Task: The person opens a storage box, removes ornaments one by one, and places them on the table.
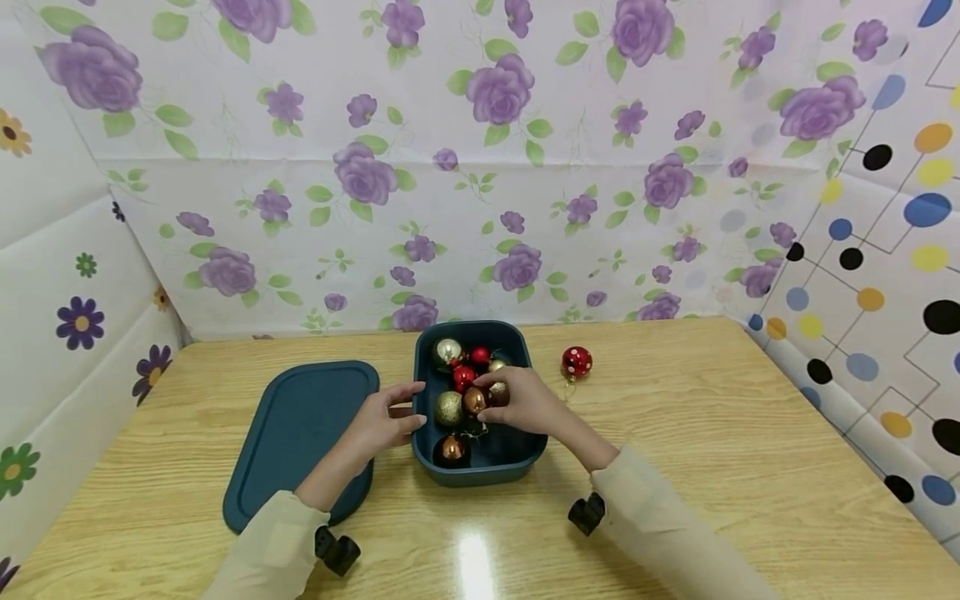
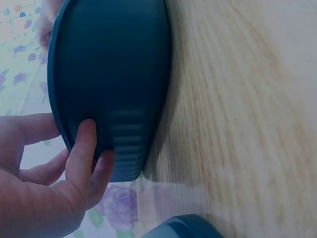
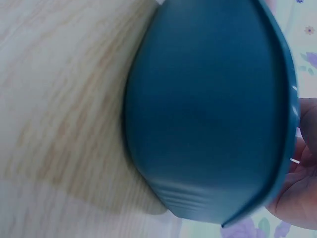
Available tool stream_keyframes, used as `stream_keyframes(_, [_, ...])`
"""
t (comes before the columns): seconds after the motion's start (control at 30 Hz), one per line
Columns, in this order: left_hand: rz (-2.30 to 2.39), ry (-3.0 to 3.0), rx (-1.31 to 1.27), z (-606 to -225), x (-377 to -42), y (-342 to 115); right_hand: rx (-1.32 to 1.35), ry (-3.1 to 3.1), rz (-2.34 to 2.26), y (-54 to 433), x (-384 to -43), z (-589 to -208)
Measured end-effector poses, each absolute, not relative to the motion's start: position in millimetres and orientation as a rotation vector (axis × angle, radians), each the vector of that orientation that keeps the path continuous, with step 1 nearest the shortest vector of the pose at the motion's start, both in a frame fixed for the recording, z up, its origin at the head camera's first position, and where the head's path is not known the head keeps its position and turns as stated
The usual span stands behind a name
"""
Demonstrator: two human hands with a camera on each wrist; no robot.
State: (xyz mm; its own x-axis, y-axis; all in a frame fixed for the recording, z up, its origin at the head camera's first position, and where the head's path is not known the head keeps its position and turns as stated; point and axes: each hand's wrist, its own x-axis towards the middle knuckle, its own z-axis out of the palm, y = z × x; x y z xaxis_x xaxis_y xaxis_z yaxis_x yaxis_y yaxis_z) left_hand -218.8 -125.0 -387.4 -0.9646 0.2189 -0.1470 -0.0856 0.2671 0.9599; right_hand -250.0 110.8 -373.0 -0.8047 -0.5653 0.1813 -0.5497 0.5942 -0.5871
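A dark teal rectangular container [image 1: 480, 477] stands on the table with several Christmas baubles inside. My left hand [image 1: 392, 419] is at its left side, and in the left wrist view the loosely extended fingers [image 2: 81, 158] rest against the outer wall. Over the right rim reaches my right hand [image 1: 521, 402], thumb and fingers around a shiny copper bauble [image 1: 474, 402]. Close by lie a glittery gold bauble [image 1: 448, 409], a red bauble [image 1: 463, 377] and a pale gold bauble [image 1: 447, 353]. Another copper bauble [image 1: 452, 450] sits near the front. In the right wrist view the container's wall hides the fingertips.
A flat teal lid [image 1: 300, 433] lies left of the container, partly under the left forearm. On the wooden table [image 1: 675, 417] to the right sits a red bauble with white dots [image 1: 577, 362]. Patterned cloth [image 1: 450, 208] stands behind and along both sides.
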Motion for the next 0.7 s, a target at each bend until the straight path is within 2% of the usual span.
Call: stream_keyframes(0.7, [1.758,2.281,0.112,-386.4,-217.3,-125.3,-0.753,2.749,-1.373,174.8,-253.1,-356.5])
